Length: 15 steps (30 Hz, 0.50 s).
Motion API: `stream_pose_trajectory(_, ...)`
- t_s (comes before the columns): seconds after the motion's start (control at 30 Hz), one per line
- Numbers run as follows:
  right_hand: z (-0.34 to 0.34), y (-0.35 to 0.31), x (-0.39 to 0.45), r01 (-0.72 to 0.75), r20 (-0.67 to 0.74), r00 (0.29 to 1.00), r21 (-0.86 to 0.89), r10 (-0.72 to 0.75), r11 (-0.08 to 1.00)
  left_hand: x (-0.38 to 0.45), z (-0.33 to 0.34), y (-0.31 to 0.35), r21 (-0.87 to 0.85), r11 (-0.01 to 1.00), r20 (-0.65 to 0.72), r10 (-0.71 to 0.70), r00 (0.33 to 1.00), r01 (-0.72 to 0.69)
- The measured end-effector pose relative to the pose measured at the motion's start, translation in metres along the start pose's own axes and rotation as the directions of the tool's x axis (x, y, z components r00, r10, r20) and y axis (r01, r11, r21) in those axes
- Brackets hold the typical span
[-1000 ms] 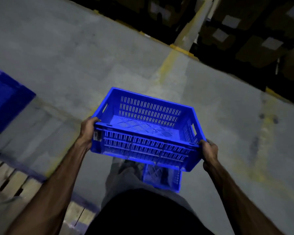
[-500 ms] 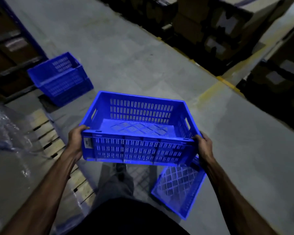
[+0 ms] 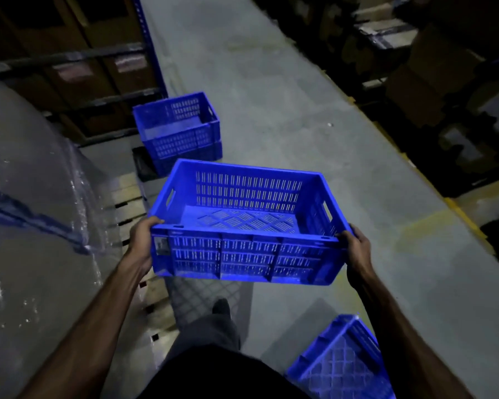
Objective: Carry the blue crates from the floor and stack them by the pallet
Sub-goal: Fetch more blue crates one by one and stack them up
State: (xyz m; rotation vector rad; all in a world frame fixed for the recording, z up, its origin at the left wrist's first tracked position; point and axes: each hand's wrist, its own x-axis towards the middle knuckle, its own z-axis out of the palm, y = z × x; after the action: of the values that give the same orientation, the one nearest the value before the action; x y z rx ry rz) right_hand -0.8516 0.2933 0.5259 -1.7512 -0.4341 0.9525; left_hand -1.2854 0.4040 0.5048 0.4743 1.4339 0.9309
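Turning left over the past second, the view now takes in the stack of blue crates (image 3: 182, 131) far ahead beside the pallet (image 3: 127, 203); a second ago only a corner of it showed at the left edge. The carried blue crate (image 3: 247, 226) is level and centred, near the body, clear of the floor, with the stack beyond its far wall. Judged from this, the carry is on its final approach and the set-down onto the stack is what remains.

The left hand (image 3: 141, 243) grips the near left corner of the carried crate, fingers curled over the rim. The right hand (image 3: 356, 251) grips the near right corner, fingers wrapped round the rim and side wall. The crate hangs between both hands.

A further blue crate (image 3: 343, 361) lies tilted on the floor at near right, not yet collected. Shrink-wrapped goods (image 3: 32, 214) stand on the pallet at left.
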Motion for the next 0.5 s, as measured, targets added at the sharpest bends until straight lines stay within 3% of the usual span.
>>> stream_pose_trajectory(0.23,0.099,-0.044,0.051,0.026,0.110,0.994,-0.095,-0.015,0.995,0.063,-0.043,0.047,-0.106,0.994,-0.085,0.008,0.996,-0.017)
stream_pose_trajectory(0.5,0.195,-0.068,0.143,0.043,0.268,0.963,-0.163,0.002,0.986,0.109,-0.048,0.078,-0.220,0.975,-0.152,-0.007,0.988,-0.028)
